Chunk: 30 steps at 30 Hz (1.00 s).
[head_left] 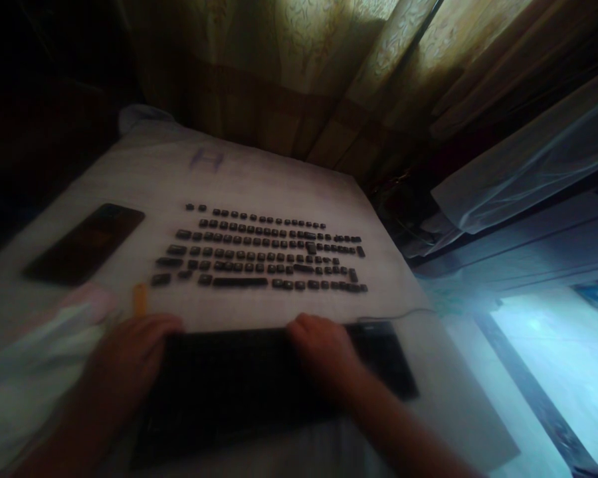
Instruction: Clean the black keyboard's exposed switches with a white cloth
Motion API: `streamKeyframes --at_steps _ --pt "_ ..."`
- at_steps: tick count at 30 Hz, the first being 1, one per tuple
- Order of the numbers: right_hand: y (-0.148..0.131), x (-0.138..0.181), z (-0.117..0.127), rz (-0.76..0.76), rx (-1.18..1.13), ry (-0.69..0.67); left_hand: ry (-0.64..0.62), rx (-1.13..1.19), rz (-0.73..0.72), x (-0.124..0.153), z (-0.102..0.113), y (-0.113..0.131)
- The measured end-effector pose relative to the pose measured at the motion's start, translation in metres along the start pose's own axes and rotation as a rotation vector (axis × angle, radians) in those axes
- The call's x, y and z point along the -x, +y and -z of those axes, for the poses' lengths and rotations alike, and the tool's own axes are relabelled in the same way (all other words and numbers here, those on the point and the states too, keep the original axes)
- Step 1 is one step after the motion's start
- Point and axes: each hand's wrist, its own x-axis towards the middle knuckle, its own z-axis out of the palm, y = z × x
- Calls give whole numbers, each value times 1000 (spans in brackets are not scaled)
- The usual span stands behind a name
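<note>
Both hands on the keyboard (239, 385), keycaps (259, 255) in rows just beyond.
From the left: phone (84, 242), orange bit (139, 299), then my left hand (132, 352) and right hand (323, 348), fingers together, curled over the keyboard's far edge at the table's (279, 179) near side. I judge I'm steadying it; moving it calls for even grip at both ends.

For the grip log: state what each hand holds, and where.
The left hand and right hand lie over the far edge of the black keyboard base, near its left end and right of middle; grip cannot be told.
</note>
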Motion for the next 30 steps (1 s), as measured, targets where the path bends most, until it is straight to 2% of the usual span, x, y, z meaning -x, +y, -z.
streamKeyframes --at_steps 2,5,9,11,14,17,20,23,26,30 --pt "-3 0 -3 -52 7 -3 -17 20 33 2 -2 -1" --pt "-14 -1 -10 -213 -15 1 -68 37 91 7 -5 -3" --pt "-19 0 -14 -385 -195 48 -97 59 132 9 -6 -4" --pt "-13 3 -13 -424 -422 96 -106 69 124 8 -5 -4" --pt "-1 13 -14 -425 -888 189 -72 31 90 6 0 -3" --pt "4 24 -19 -500 -1262 163 -5 -15 99 3 7 4" --pt "0 35 -20 -568 -1535 126 57 30 123 -2 17 24" --pt "-8 44 -12 -522 -1683 142 39 198 124 -9 26 60" --pt "-15 52 -2 -449 -1716 140 -43 448 163 -16 27 103" --pt "-23 59 -2 -374 -1707 178 -233 770 362 -26 22 145"
